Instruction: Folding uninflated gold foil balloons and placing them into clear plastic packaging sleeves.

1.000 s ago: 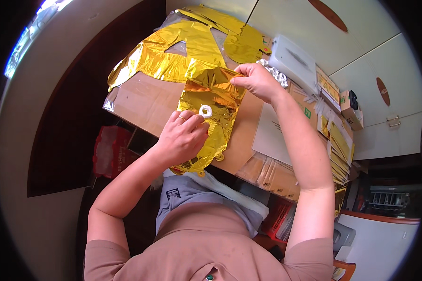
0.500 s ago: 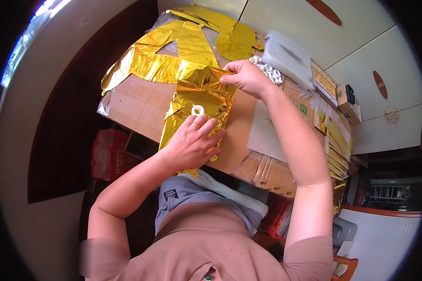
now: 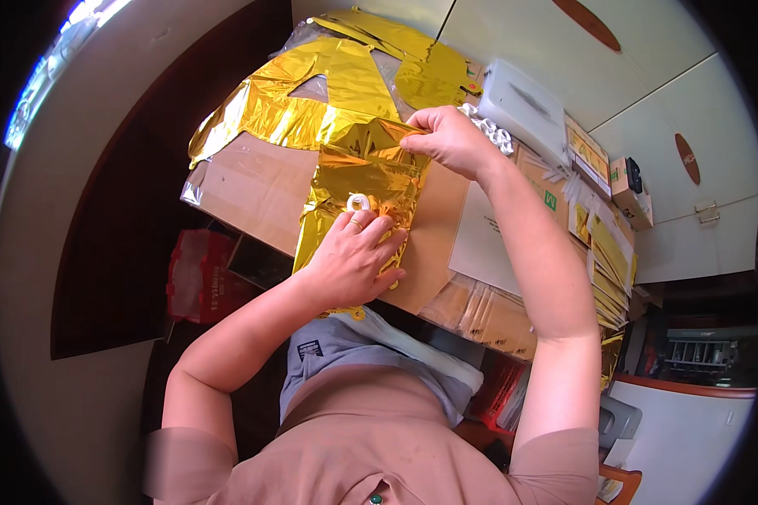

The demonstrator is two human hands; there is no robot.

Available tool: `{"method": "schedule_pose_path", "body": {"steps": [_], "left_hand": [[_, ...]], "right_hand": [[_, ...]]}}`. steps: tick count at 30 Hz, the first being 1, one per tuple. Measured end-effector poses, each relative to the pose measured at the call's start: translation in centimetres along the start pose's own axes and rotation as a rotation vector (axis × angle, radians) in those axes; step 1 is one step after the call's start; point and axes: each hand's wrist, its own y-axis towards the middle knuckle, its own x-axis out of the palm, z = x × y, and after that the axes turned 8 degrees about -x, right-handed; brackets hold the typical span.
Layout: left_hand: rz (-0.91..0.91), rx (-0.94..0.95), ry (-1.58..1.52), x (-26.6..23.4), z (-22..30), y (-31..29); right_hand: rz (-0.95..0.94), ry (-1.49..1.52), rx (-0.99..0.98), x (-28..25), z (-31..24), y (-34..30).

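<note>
A shiny, flat gold foil balloon [image 3: 337,172] lies on a cardboard-covered table, its near end hanging toward my lap. At its far right edge, my right hand [image 3: 451,145] pinches the foil between thumb and fingers. My left hand [image 3: 355,259] rests on the near part of the foil with fingers spread, a ring on one finger. Just beyond those fingertips sits a small white ring-shaped roll [image 3: 358,203], touching them. Small round tabs show along the foil's edge. A larger gold foil piece [image 3: 253,101] with a triangular hole spreads farther off to the left.
More flat gold foil [image 3: 429,76] is stacked at the back. Behind my right hand are white rings [image 3: 490,133] and a translucent plastic box [image 3: 524,99]. On the right lie a pale flat sheet [image 3: 484,240] and gold packets [image 3: 608,261]. A red crate [image 3: 200,276] stands low at left.
The view has shifted slightly. The foil between my hands looks a little flatter and smoother, while both hands keep nearly the same places on it.
</note>
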Motion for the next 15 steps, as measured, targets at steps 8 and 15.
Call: {"method": "schedule_pose_path", "body": {"steps": [8,15], "left_hand": [[0.005,-0.023,-0.019,0.1,-0.3,-0.1],[0.079,0.005,-0.073,0.6,-0.6,-0.4]], "right_hand": [[0.02,-0.134,-0.058,1.0,-2.4,-1.5],[0.134,-0.371,-0.2,3.2,-5.0,-5.1]]}}
